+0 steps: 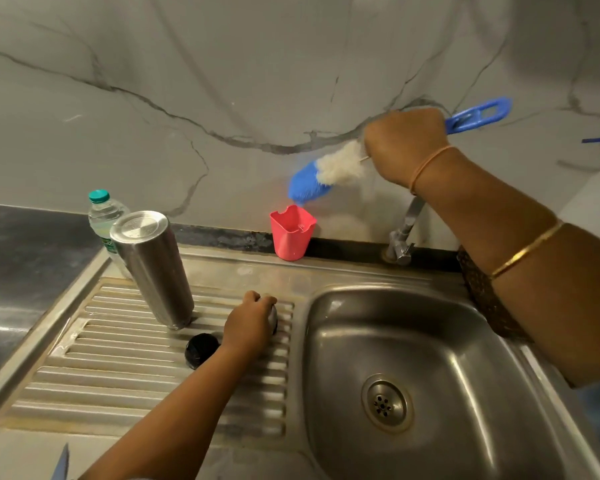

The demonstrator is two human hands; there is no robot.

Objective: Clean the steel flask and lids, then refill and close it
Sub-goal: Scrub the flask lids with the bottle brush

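The flask (153, 268) stood on the ribbed drainboard (118, 375) left of the sink (465, 341), flat stamped end up and narrower end down on the ribs. Just behind it, a water bottle (101, 216) with a green cap stood at the edge of the dark counter (21, 254).

The left grip (250, 323) lay on the drainboard near the basin's edge, fingers curled over a steel lid (273, 318), of which only a sliver showed past the knuckles. A black lid (201, 349) sat on the ribs just beside that wrist, between it and the flask's foot.

The right grip (404, 147) was raised in front of the marble wall (187, 64), fist closed round a brush (340, 164). Its blue handle stuck out past the fist to the right, and its white and blue bristles, blurred, pointed down-left above a red cup (291, 233). The cup stood at the sink's back edge, left of the tap (404, 237).
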